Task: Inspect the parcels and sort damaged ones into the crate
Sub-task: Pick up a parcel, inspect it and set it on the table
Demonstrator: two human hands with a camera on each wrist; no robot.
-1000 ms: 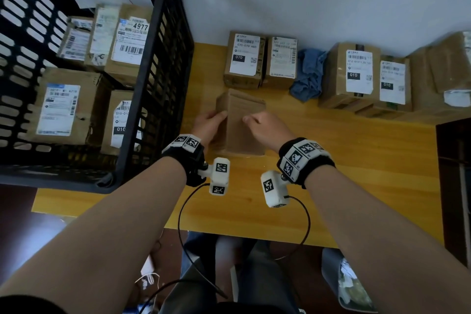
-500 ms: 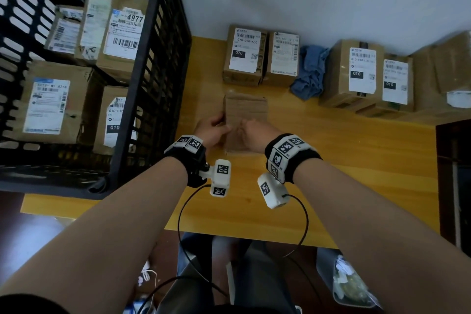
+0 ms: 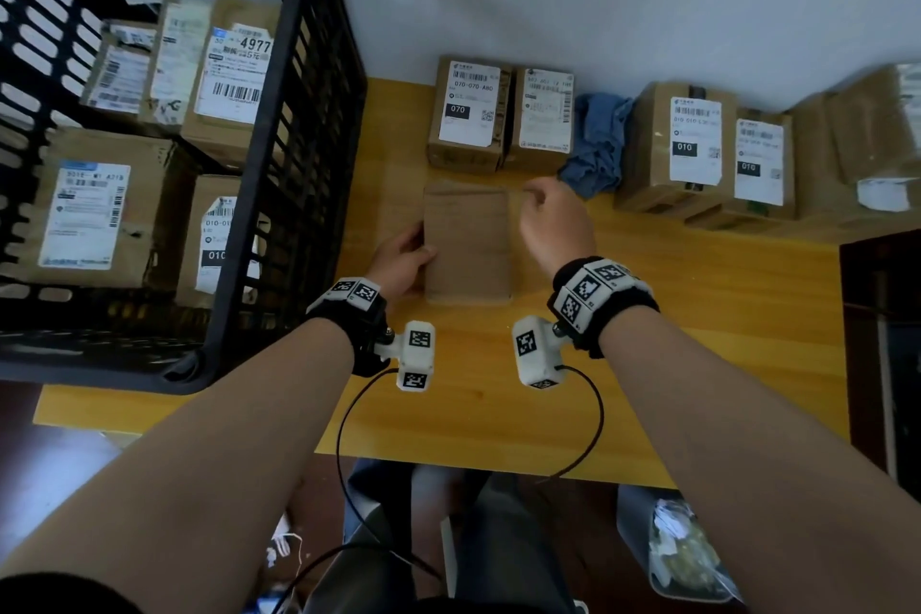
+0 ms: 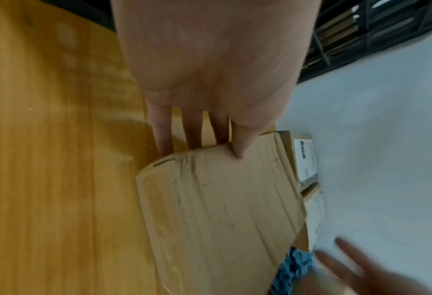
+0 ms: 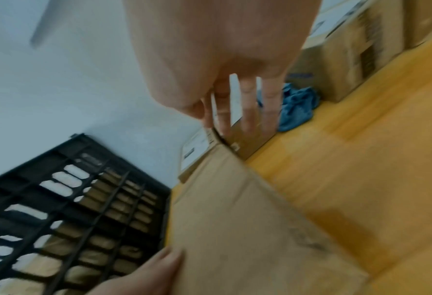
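Note:
A plain brown cardboard parcel (image 3: 468, 242) lies on the wooden table (image 3: 673, 314), its creased, label-free face (image 4: 217, 209) up. My left hand (image 3: 406, 259) grips its left edge, thumb on top (image 4: 240, 147) and fingers along the side. My right hand (image 3: 550, 214) hovers just off the parcel's far right corner with fingers spread and loose (image 5: 245, 105), holding nothing. The black plastic crate (image 3: 299, 165) stands to the left with several labelled parcels inside.
Two labelled boxes (image 3: 498, 115) stand against the wall behind the parcel, a crumpled blue cloth (image 3: 598, 140) beside them. More labelled boxes (image 3: 707, 155) line the back right. A dark cabinet edge (image 3: 882, 339) bounds the table on the right.
The parcel has been turned and laid flat with a plain face up. My right hand has let go of it and lifted away to the right; my left hand stays on its left edge.

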